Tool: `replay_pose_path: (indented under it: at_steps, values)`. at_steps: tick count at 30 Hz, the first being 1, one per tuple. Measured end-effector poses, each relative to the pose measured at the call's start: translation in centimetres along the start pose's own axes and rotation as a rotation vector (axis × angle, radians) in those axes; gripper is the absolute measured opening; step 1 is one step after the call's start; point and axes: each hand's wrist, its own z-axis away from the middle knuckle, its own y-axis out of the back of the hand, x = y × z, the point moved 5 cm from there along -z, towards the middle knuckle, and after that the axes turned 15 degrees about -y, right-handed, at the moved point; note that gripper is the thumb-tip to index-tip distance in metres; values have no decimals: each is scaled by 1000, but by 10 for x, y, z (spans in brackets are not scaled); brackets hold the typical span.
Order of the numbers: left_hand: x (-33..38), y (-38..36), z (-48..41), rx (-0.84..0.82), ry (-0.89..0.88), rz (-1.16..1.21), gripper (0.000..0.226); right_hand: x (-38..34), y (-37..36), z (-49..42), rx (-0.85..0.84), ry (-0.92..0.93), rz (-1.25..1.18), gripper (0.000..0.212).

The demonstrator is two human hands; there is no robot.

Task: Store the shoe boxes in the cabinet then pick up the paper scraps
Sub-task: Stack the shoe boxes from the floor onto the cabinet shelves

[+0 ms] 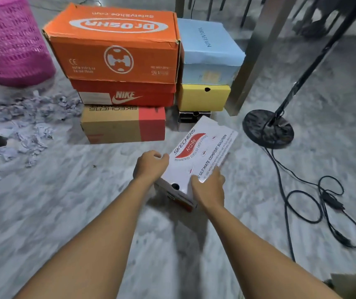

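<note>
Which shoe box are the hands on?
The white Skechers Arch Fit box, alone on the floor before the stacks; left hand and right hand hold it. The others sit stacked, untouched.

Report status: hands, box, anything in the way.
Left hand and right hand both grip white Skechers box at near end. Box tilted. Stand base and cable close on right.
</note>
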Motion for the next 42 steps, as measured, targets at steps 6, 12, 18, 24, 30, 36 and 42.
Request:
replay_pose_path:
  at_steps: [6, 12, 18, 24, 30, 36, 42]
  values:
    - [-21, -18, 29, -138, 3, 112, 34, 42, 15, 5, -87, 23, -113, 76]
    - [-30, -43, 38, -267, 34, 417, 40, 40, 11, 10, -279, 49, -195, 62]
    - [-41, -29, 62, -189, 70, 384, 40, 22, 10, 21, -316, 210, -139, 49]
    - [-76, 2, 98, 2, 126, 313, 38, 8, -18, 34, -456, 314, -16, 52]
    - [-103, 45, 122, 278, 235, 337, 35, -34, -62, 58, -610, 442, 87, 64]
    - [-118, 118, 136, 443, 251, 348, 40, -90, -105, 102, -805, 593, 132, 74]
    - [-126, 204, 148, 545, 225, 319, 41, -144, -149, 156, -1088, 720, 91, 99]
